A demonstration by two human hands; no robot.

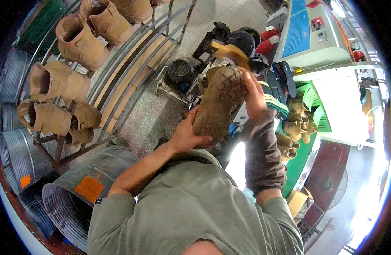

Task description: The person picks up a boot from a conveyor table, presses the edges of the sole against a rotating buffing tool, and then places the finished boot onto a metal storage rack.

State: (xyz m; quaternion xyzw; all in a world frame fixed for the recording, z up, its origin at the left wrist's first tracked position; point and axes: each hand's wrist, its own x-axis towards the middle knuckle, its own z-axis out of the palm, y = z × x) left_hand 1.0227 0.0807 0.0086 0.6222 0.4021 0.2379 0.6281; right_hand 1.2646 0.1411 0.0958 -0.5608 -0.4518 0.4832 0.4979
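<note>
A brown boot (pixel 218 106) is held up in front of my chest, its lugged sole turned toward me. My left hand (pixel 187 135) grips its lower end, thumb lying along the sole. At the upper right end, my right hand (pixel 255 97) is closed round the boot's edge, fingers up beside the treads. A dark sleeve (pixel 265 153) covers my right forearm; the left forearm is bare. The boot's upper is mostly hidden behind the sole. Just beyond the boot stands a machine (pixel 242 40) with dark wheels and a curved orange-brown part (pixel 231 53).
At left a metal rack (pixel 138 70) carries several tan boots (pixel 78 42). A ribbed metal drum (pixel 82 193) with an orange tag stands near my left elbow. An electric motor (pixel 180 70) sits on the floor ahead. At right, small boots (pixel 295 127) and insoles (pixel 284 78) lie on a green bench (pixel 304 163).
</note>
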